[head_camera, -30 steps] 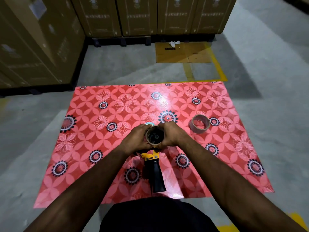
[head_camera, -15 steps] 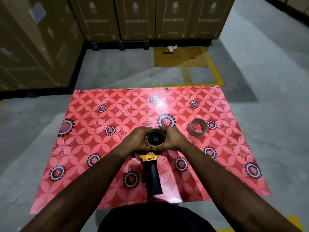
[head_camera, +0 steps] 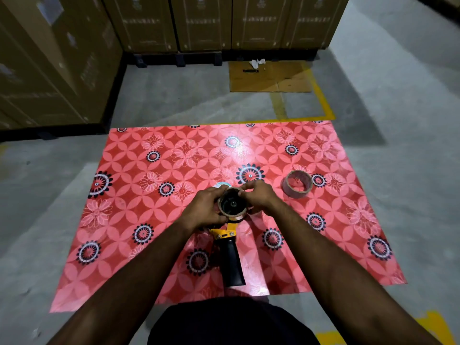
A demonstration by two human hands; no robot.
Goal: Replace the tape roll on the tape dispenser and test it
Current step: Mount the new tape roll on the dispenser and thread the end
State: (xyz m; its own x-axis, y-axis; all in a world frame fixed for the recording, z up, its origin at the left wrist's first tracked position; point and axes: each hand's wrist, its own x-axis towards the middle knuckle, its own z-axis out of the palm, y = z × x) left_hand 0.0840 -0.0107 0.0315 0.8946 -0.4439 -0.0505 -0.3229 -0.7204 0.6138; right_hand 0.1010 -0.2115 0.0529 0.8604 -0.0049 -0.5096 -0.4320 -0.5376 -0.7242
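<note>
Your left hand (head_camera: 205,209) and right hand (head_camera: 258,196) both grip the roll (head_camera: 232,204), seated on the dispenser (head_camera: 230,255) between them. Spare roll (head_camera: 297,183) lies apart, right, on the mat (head_camera: 149,170).

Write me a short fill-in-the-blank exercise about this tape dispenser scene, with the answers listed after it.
1. The tape dispenser lies on a ____ patterned mat.
2. Both the left hand and the right hand hold the roll on the ____.
3. A second, loose tape roll sits on the mat to the person's ____.
4. The dispenser's handle is ____ in colour.

Answers: red; dispenser; right; black
</note>
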